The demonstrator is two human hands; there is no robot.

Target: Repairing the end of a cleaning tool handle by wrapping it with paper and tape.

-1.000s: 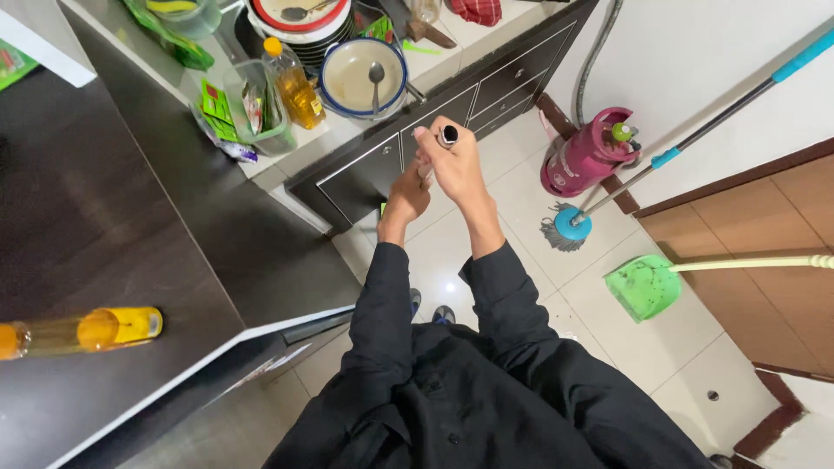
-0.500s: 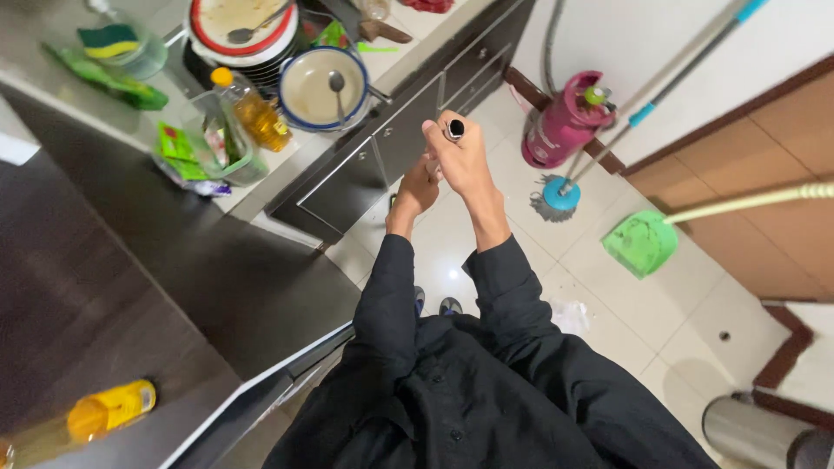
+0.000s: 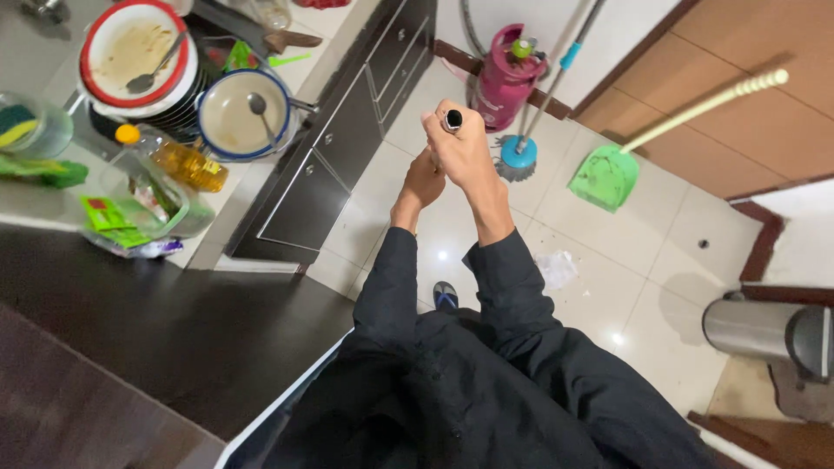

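Right hand: fisted around black-capped handle, raised higher than before
Left hand: gripping lower down (partly hidden)
Change: view shifted toward floor

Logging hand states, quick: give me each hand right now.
Right hand: closed around the top of a black-capped handle.
Left hand: lower, behind the right hand; whether it grips the handle cannot be told.
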